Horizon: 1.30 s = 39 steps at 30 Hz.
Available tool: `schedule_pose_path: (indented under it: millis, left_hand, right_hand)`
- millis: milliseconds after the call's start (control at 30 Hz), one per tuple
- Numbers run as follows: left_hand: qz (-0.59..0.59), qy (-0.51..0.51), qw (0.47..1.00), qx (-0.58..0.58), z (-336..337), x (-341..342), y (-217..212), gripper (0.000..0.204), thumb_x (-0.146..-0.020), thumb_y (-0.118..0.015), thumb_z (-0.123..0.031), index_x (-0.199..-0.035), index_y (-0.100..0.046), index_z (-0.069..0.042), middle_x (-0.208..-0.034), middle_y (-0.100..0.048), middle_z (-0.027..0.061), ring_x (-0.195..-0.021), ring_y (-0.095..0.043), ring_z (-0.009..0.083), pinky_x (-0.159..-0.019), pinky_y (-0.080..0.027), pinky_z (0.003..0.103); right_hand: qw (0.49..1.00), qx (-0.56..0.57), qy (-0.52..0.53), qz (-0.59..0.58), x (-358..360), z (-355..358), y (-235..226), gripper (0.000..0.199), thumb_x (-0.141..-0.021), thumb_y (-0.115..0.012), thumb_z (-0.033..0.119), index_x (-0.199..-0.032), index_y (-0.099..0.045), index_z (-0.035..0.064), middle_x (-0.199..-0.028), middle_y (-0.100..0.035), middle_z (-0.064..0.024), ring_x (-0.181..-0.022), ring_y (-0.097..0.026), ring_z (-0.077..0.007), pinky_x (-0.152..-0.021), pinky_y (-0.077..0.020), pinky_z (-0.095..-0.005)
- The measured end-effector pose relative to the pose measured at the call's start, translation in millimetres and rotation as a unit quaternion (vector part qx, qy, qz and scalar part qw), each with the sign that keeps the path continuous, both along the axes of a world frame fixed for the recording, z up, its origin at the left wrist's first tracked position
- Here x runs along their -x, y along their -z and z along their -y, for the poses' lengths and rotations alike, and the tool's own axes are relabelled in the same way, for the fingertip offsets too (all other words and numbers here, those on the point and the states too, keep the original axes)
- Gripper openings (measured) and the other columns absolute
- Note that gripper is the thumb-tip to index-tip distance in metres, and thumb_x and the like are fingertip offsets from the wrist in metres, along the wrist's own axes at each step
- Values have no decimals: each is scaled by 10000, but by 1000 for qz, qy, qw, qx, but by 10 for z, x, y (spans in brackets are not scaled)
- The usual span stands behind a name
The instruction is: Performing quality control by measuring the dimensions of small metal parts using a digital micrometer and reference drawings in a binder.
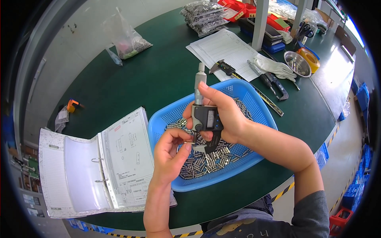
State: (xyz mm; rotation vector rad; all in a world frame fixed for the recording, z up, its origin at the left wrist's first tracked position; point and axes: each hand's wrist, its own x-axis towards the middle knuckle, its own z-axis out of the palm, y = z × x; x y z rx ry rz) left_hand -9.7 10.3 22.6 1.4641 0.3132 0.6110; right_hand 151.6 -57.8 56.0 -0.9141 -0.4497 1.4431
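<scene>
head view: at the far left an open white ring binder (95, 162) lies flat near the table's front edge, a line-drawing sheet on its right page, overhanging the green table (139, 79) slightly. the left hand (170, 152) rises from the lower edge, wrist bent, thumb and forefinger pinched on a small metal pin (190, 142) held at the anvil of the digital micrometer (204, 117). the right hand (222, 117) wraps the micrometer's grey frame, forefinger up along the upright thimble. both hands hover over a blue perforated basket (254, 99) holding a heap of metal pins (206, 160); the basket sits close to the yellow-and-black striped front edge. bare green surface opens behind binder and basket. further back, a clear bag (127, 39) at left, white printed sheets (224, 49), a caliper (224, 67), white gloves (274, 65) and a steel bowl (297, 63) to the right.
</scene>
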Motion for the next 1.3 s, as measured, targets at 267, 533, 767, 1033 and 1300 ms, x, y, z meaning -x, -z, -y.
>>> schedule_pose_path:
  millis: [267,533,767,1033,1300]
  left_hand:
    - [-7,-2,1000,18,12,13,-19,144,-757,-531,18,-891,-481,5,-863,-521,55,-823,-488,109,-777,-388,251]
    - [-86,-139,986,-38,-78,-13,75,129,-763,-532,20,-881,-481,5,-839,-527,47,-769,-512,102,-731,-403,223]
    - [28,-37,992,118,-35,14,8,134,-776,-534,8,-894,-473,-2,-840,-525,51,-785,-532,121,-716,-421,243]
    - [27,-8,996,83,-2,5,-10,135,-785,-527,11,-904,-463,8,-835,-523,56,-775,-523,105,-704,-425,236]
    - [30,-4,997,66,3,28,-43,133,-787,-522,24,-905,-463,14,-845,-511,49,-777,-507,94,-693,-413,219]
  right_hand:
    - [1000,-14,-9,18,14,11,-1,597,-840,-312,532,-820,-559,-10,-654,-572,-104,-396,-462,-145,-389,-376,-227]
    - [1000,-15,6,4,-2,-19,-20,649,-869,-164,487,-876,-554,-31,-686,-578,-116,-399,-462,-151,-409,-394,-238]
    - [1000,-18,17,-13,-1,25,-15,634,-870,-171,473,-890,-547,-37,-683,-576,-122,-407,-471,-157,-416,-398,-249]
    - [999,-35,10,-29,-6,18,16,632,-865,-185,479,-876,-547,-39,-683,-571,-125,-409,-471,-164,-416,-397,-250]
    - [999,-36,9,-22,26,12,-12,642,-858,-193,492,-862,-556,-38,-679,-572,-119,-414,-470,-162,-418,-393,-244]
